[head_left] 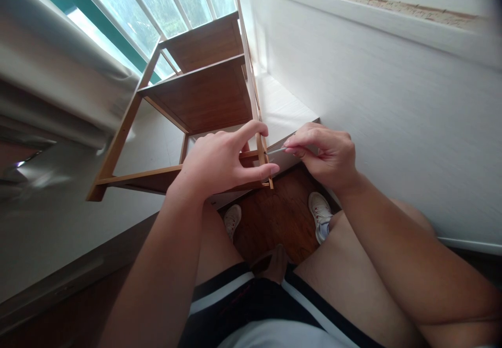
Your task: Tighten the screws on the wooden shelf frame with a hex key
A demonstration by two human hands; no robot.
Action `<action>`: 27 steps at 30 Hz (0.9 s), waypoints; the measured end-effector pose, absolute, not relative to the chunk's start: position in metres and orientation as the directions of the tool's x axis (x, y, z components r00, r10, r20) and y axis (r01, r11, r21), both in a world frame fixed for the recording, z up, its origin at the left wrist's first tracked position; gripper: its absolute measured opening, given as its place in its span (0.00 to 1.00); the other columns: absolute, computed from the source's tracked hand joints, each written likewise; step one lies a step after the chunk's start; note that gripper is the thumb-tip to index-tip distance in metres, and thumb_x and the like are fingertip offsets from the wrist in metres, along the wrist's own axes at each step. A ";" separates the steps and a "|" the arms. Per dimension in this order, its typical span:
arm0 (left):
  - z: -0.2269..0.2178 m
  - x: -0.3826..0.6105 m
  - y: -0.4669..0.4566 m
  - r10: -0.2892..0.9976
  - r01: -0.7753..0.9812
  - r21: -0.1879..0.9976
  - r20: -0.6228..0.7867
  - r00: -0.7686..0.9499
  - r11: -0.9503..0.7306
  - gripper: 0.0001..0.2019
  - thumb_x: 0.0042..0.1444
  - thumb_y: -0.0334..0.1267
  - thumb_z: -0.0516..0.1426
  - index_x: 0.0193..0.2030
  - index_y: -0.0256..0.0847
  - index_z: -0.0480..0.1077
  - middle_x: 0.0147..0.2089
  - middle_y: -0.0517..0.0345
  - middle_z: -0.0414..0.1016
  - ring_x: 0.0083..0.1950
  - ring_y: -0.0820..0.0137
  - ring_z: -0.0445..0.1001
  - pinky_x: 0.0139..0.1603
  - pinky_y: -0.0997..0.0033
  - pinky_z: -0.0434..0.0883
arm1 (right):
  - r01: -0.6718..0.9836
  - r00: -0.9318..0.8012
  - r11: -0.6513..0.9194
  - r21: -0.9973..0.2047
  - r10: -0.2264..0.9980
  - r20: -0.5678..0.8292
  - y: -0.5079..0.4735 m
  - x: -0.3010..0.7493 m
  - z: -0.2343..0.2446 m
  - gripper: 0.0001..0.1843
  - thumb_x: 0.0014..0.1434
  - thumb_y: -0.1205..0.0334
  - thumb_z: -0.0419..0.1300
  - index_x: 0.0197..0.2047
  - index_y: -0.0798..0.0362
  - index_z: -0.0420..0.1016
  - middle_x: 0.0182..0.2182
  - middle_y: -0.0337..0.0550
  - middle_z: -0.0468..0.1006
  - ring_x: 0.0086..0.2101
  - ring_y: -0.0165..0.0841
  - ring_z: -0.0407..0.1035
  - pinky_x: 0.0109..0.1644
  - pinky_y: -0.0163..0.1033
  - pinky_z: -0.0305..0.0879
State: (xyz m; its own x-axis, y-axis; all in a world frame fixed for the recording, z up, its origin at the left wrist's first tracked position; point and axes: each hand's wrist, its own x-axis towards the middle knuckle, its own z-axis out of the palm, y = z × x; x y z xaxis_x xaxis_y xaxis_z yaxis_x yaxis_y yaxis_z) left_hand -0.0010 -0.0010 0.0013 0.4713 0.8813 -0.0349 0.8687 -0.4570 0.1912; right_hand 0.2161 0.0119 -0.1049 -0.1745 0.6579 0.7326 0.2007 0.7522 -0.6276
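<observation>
A brown wooden shelf rack (204,99) with several boards stands tilted in view ahead of me. My left hand (219,162) is closed around the near end of its right-side post (261,152), thumb below and index finger above; the other fingers are partly hidden. In a pinch, my right hand (327,154) holds a thin light metal rod, which looks like a hex key (277,150). Its tip meets the post between the left thumb and index finger. The far end of the key is hidden inside the right hand.
A white panel wall (372,112) runs along the right, with a chipped ledge on top. Grey curtains (58,65) hang at the left beside a barred window (157,2). Below are a brown wooden floor (274,217) and my feet in white shoes (319,209).
</observation>
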 end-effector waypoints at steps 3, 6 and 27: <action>0.002 0.000 -0.001 0.883 0.871 0.192 -0.042 0.468 -0.453 0.30 0.53 0.69 0.55 0.55 0.53 0.67 0.33 0.65 0.76 0.32 0.68 0.73 0.34 0.72 0.61 | 0.192 -0.181 0.773 -0.605 0.634 0.752 0.014 0.217 -0.106 0.06 0.60 0.70 0.65 0.37 0.49 0.82 0.30 0.40 0.80 0.32 0.34 0.74 0.37 0.42 0.71; 0.002 -0.001 -0.001 0.883 0.871 0.191 -0.042 0.467 -0.452 0.31 0.53 0.70 0.55 0.56 0.53 0.66 0.34 0.65 0.77 0.33 0.68 0.74 0.34 0.71 0.62 | 0.188 -0.172 0.780 -0.597 0.625 0.762 0.015 0.217 -0.107 0.07 0.60 0.70 0.65 0.38 0.48 0.82 0.30 0.40 0.80 0.32 0.34 0.74 0.37 0.42 0.71; 0.002 -0.001 0.000 0.884 0.875 0.185 -0.051 0.464 -0.448 0.31 0.52 0.71 0.54 0.55 0.55 0.66 0.35 0.65 0.77 0.34 0.67 0.75 0.36 0.70 0.64 | 0.194 -0.153 0.761 -0.619 0.647 0.747 0.012 0.215 -0.105 0.04 0.60 0.68 0.65 0.37 0.50 0.81 0.29 0.40 0.80 0.31 0.33 0.73 0.37 0.40 0.70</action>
